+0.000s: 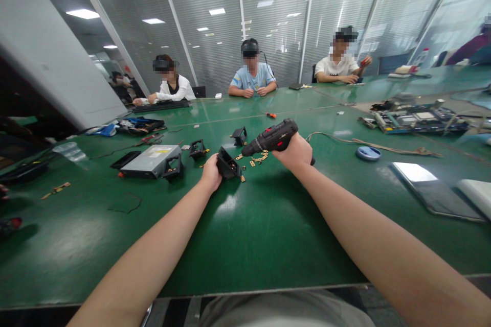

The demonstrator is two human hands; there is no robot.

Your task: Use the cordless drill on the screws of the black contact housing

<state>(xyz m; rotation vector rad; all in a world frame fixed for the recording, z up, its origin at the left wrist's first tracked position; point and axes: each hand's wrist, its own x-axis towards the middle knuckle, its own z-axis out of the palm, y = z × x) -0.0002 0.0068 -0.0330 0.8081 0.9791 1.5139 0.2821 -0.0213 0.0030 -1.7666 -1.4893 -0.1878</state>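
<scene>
My right hand (294,154) is wrapped round the grip of a black cordless drill (273,137) with red marks. The drill's tip points left, at a black plastic housing (227,164) that my left hand (211,172) grips by its left side. Whether the bit touches the housing is too small to tell. Several small brass-coloured metal plates (259,159) lie scattered beneath the drill. Similar black housings stand around: one (240,136) behind the held one, one (197,149) to its left and another (173,167) nearer me.
A silver disc drive (152,161) lies left on the green table (245,245), near a clear plastic cup (71,152). At right are a blue round lid (369,153), a grey flat device (436,190) and circuit boards (418,116). Several people sit across the table.
</scene>
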